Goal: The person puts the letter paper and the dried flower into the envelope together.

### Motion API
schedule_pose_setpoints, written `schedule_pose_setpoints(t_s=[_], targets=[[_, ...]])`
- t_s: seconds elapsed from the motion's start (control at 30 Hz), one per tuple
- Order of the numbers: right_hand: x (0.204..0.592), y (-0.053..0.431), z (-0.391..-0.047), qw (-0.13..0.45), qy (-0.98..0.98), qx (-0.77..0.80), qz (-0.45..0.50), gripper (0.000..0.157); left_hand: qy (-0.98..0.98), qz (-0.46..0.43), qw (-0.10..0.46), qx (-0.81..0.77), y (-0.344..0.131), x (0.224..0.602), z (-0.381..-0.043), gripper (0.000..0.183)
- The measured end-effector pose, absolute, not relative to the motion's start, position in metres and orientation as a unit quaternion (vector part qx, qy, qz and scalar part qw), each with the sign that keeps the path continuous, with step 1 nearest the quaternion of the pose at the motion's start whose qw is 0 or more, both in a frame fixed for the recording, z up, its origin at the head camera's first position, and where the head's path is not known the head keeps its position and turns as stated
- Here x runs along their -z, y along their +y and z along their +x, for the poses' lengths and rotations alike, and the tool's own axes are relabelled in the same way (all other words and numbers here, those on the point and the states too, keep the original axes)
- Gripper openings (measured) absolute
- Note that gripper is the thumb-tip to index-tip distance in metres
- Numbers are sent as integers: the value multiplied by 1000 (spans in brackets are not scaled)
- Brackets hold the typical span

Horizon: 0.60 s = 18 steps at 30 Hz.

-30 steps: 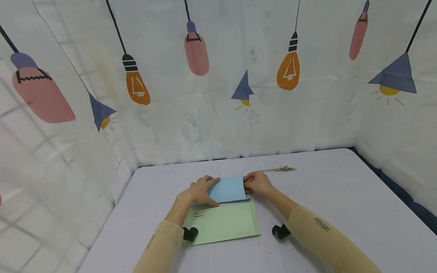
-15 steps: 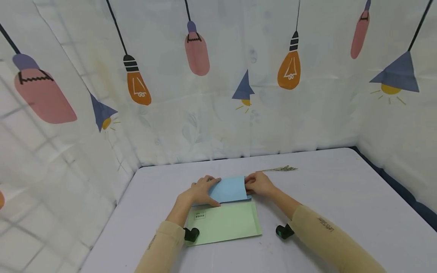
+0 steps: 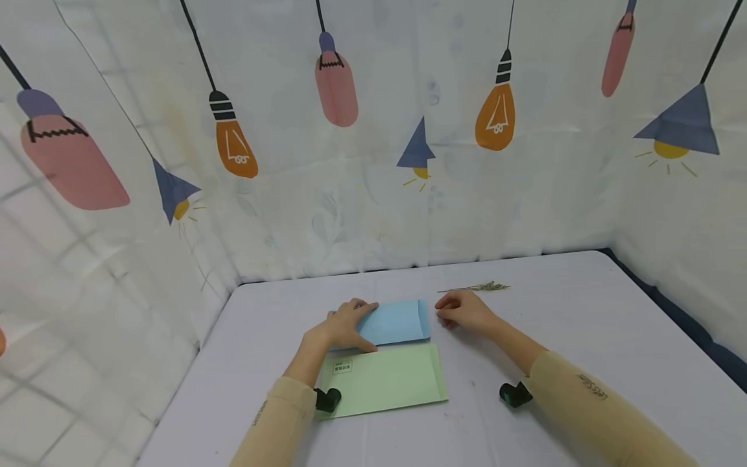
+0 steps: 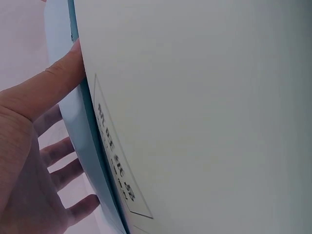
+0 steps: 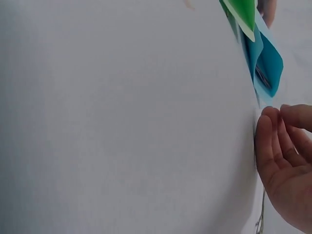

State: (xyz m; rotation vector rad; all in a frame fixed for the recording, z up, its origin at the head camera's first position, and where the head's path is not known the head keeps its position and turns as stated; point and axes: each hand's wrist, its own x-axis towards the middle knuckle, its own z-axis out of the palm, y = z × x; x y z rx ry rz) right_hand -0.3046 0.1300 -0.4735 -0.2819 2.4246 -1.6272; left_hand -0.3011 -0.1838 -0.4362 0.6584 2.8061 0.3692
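A light blue envelope (image 3: 398, 323) lies flat behind a pale green envelope (image 3: 385, 379) with a small printed label. My left hand (image 3: 345, 327) rests on the blue envelope's left part, fingers and thumb spread. In the left wrist view the thumb touches the near edge of the blue envelope (image 4: 80, 117). My right hand (image 3: 465, 311) is just right of the blue envelope's right end, apart from it, with loosely bent fingers and nothing in them. In the right wrist view that blue end (image 5: 273, 63) gapes open; something thin and dark shows inside, too small to name.
A dried flower sprig (image 3: 487, 286) lies behind the right hand. The white table (image 3: 560, 311) meets a patterned cloth wall (image 3: 362, 220) at the back. Dark wrist cameras stick out below both sleeves.
The right hand has drawn away from the blue envelope's right end and moved rightwards, so the envelope's end flap shows. The left hand has kept its place.
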Motion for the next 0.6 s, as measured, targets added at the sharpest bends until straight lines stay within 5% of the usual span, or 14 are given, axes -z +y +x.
schedule_pose_setpoints(t_s=[0.6], targets=[[461,190,-313,25,871,487,-52,25,958,226,121,-125,-185,440,-303,98]])
